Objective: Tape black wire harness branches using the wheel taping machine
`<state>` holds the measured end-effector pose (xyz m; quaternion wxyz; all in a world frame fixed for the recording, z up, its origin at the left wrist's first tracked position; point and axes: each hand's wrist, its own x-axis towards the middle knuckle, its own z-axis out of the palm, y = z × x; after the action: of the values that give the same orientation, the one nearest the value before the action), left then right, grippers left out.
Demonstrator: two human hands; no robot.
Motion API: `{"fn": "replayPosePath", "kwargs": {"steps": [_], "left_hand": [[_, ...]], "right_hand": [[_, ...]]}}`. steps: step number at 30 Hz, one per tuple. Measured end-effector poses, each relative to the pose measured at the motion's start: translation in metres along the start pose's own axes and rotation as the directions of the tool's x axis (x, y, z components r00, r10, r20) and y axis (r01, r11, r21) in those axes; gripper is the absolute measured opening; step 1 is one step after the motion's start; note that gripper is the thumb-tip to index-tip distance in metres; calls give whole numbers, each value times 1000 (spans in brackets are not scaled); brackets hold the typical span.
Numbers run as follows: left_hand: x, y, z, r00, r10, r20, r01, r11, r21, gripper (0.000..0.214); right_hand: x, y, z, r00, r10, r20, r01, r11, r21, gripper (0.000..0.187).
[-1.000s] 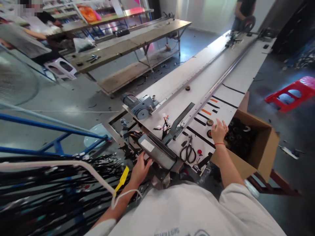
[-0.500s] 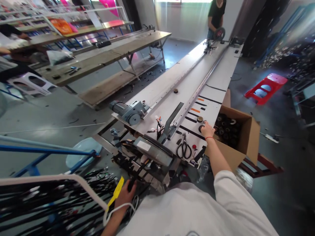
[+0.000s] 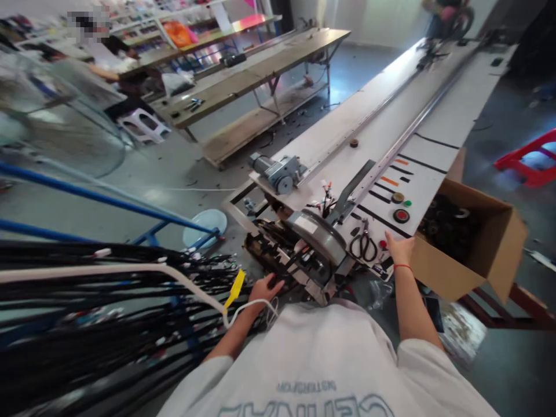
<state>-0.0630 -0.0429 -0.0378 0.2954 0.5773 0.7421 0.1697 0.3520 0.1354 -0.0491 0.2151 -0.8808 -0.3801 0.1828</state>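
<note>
My left hand (image 3: 264, 288) is low at the near end of the long white bench (image 3: 373, 136). Its fingers curl onto black parts under the grey machine housing (image 3: 319, 230); what they hold is hidden. A white cord (image 3: 254, 304) with a yellow tag (image 3: 234, 288) loops over that wrist. My right hand (image 3: 399, 249), with a red band on the wrist, lies flat on the bench's near edge. It sits beside a red button (image 3: 383, 244) and black scissors (image 3: 364, 247). Two tape rolls (image 3: 400, 215) lie just beyond it.
An open cardboard box (image 3: 482, 260) of black rolls stands right of the bench. A thick bundle of black cables (image 3: 108, 301) fills the left foreground, and a grey motor (image 3: 278, 171) is bolted to the bench. A red stool (image 3: 527, 162) stands far right. People work at other benches.
My right hand has pulled back from the tape rolls to the bench's near edge by the scissors. My left hand has come up from the cable bundle towards the machine's underside.
</note>
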Motion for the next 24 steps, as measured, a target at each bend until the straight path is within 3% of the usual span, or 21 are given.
{"fn": "replayPosePath", "kwargs": {"steps": [3, 7, 14, 20, 24], "left_hand": [[34, 31, 2, 985, 163, 51, -159, 985, -66, 35], [54, 59, 2, 968, 215, 131, -220, 975, 24, 36], [26, 50, -1, 976, 188, 108, -195, 979, 58, 35], [20, 46, -3, 978, 175, 110, -179, 984, 24, 35], [18, 39, -5, 980, 168, 110, -177, 980, 86, 34]], "right_hand": [[-27, 11, 8, 999, 34, 21, -35, 998, 50, 107], [-39, 12, 7, 999, 33, -5, -33, 999, 27, 106], [-47, 13, 3, 995, 101, -11, -101, 994, -45, 102], [-48, 10, 5, 996, 76, -40, -78, 996, -48, 98], [-47, 12, 7, 996, 68, -49, -70, 997, -45, 99]]}}
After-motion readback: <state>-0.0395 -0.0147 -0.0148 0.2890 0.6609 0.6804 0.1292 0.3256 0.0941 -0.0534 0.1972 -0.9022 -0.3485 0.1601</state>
